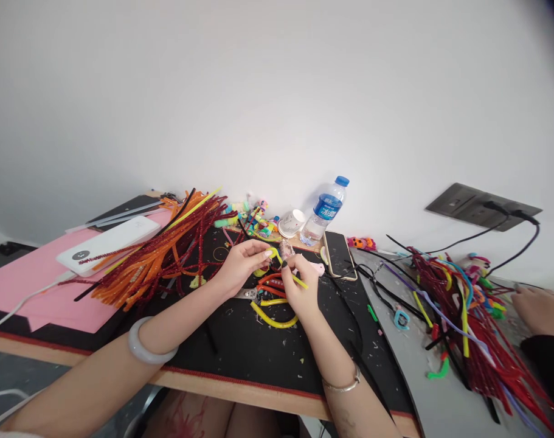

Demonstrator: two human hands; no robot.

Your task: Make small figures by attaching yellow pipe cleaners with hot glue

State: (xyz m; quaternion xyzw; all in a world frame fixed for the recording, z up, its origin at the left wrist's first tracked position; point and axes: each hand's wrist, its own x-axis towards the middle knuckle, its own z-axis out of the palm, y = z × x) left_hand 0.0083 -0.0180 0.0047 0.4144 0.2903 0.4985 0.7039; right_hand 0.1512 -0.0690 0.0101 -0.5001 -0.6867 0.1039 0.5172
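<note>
My left hand and my right hand meet over a black mat. Both pinch a thin yellow pipe cleaner between their fingertips, fingers closed on it. My left wrist wears a pale bangle, my right a thin bracelet. Below the hands lie a curved yellow pipe cleaner and red and orange pieces. A small metal tool lies by my left hand.
A heap of orange and red pipe cleaners lies left on pink paper beside a white power bank. A water bottle, paper cup and phone stand behind. Another person's hand rests by a second heap.
</note>
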